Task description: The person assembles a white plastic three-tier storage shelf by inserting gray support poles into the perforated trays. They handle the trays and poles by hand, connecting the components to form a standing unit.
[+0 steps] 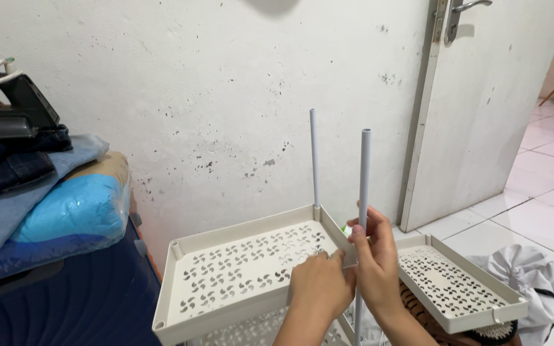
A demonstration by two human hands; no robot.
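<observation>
Right hand (374,253) is wrapping its grip around a thin white pole (364,186), fingers closed on the shaft just above the near right corner of a cream perforated shelf tray (226,272). Left hand (320,282) is resting against that same corner of the tray, fingers curled; whether this grip is clamping the tray edge or only pressing on it cannot be told, since the right hand is partly covering it. The pole is standing upright and is passing down beside the tray corner, its lower part showing below the hands. A second white pole (314,157) is standing upright in the tray's far right corner. Another cream perforated tray (460,285) is lying tilted just to the right, near a crumpled white cloth (527,272) on the tiled floor (546,218). At the left, folded clothes (14,173) are lying stacked on a dark blue suitcase (65,301), beside the marked white wall (226,96).
</observation>
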